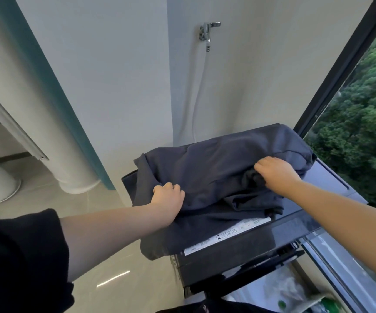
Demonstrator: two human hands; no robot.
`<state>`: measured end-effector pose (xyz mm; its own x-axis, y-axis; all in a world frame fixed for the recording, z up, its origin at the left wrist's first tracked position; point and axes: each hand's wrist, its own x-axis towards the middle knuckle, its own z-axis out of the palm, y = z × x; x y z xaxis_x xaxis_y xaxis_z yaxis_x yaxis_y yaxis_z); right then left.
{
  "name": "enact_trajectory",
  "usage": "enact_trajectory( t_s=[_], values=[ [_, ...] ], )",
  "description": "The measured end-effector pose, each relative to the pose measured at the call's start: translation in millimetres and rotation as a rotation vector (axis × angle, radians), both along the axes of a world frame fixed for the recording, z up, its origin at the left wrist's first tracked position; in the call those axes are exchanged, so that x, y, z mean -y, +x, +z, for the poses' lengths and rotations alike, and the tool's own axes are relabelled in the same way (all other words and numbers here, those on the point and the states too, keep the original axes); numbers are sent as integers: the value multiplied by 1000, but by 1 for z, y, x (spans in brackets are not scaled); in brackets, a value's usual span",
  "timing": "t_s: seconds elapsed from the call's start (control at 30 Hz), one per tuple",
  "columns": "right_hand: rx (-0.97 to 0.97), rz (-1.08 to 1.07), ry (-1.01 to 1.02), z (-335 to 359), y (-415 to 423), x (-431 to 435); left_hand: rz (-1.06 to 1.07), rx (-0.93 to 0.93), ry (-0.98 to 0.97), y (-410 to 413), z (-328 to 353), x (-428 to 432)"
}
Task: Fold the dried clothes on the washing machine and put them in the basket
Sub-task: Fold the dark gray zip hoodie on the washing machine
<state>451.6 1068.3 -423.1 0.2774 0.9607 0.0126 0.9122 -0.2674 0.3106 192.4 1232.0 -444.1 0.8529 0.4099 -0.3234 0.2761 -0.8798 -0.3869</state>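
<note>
Dark blue cloth (205,168) lies on the washing machine (239,256). Our left hand (167,198) grips its left side, and our right hand (275,171) grips a bunched fold.

Worn at head height, the camera looks forward and steeply down along the person's arms, which enter from both lower corners. It is close: the washing machine (239,251) top fills the middle, within the arms' reach, where the left hand (167,197) and right hand (275,175) grip a dark garment (209,168). It faces the wall corner with the tap (208,32); the window (363,109) runs up the right edge
</note>
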Motion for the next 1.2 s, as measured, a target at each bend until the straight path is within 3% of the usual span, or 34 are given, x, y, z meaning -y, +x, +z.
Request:
enact_trajectory(
  t_s=[0.1, 0.17, 0.23, 0.3, 0.33, 0.43, 0.5, 0.53, 0.63, 0.7, 0.77, 0.93, 1.03, 1.13, 1.2],
  values=[
    [-279, -279, 302, 16, -2, -4, -73, 17, -15, -1, 8, -10],
    [-406, -312, 499, 25, 0, -3, -41, 161, -183, -2, 26, -11],
    [-416, -274, 554, 33, 3, 2, -37, 339, -317, 0, 51, -9],
    [-356, -204, 380, 37, 10, 8, -80, 412, -401, -1, 68, -3],
    [-268, -169, 177, 37, 12, 12, -106, 380, -426, -5, 69, 0],
    [27, -142, -494, 28, 8, 24, -195, 49, -425, -16, 51, 7],
    [126, -205, -699, 24, -6, 22, -151, -235, -496, -22, 32, 1],
    [156, -237, -711, 22, -15, 16, -88, -291, -581, -24, 27, -5],
    [180, -221, -493, 26, -53, -13, 153, -50, -722, -20, 14, -30],
    [125, -149, -299, 22, -79, -34, 256, 198, -557, -15, 8, -53],
    [32, -110, -216, 10, -100, -53, 365, 310, -431, -13, 4, -76],
    [-341, -234, -344, -27, -125, -74, 568, 387, -586, -15, -8, -111],
    [-401, -194, -378, -33, -119, -73, 570, 364, -655, -11, -12, -109],
    [-461, -201, -109, -27, -100, -69, 534, 275, -485, -10, -4, -105],
    [-317, -285, 46, -26, -84, -63, 510, 223, -336, -6, 5, -102]
  ],
)
